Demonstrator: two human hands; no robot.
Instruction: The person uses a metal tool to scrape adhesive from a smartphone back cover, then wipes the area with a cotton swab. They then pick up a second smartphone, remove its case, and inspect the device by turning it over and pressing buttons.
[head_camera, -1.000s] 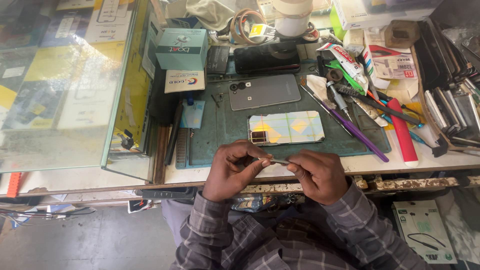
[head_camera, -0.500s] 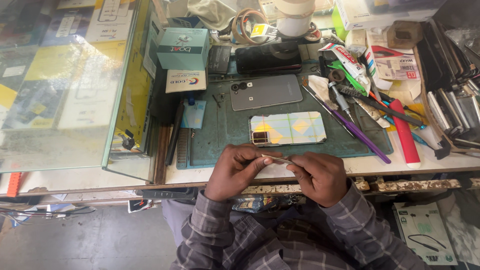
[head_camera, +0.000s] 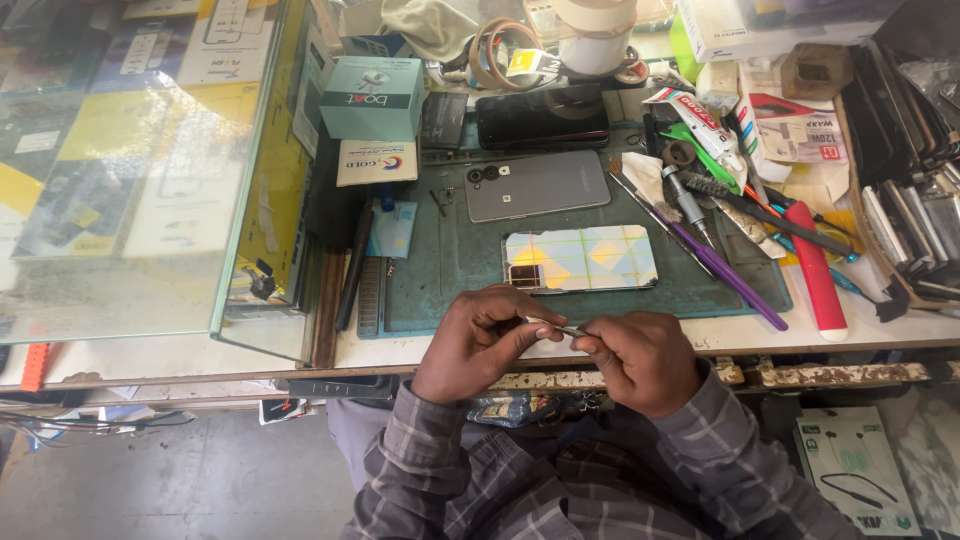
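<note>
Head view: both hands have drifted slightly right, the left hand (head_camera: 478, 340) and right hand (head_camera: 640, 358) still pinching a thin metal tool (head_camera: 556, 326) between them, the patterned phone (head_camera: 581, 259) just beyond.

Your left hand (head_camera: 478, 340) and right hand (head_camera: 640, 358) pinch a thin metal tool (head_camera: 556, 327) between them at the tabletop's (head_camera: 200, 355) near edge. Just beyond lies a patterned phone panel (head_camera: 582, 258) on the green mat (head_camera: 440, 270), a grey phone (head_camera: 537, 185) farther back.
</note>
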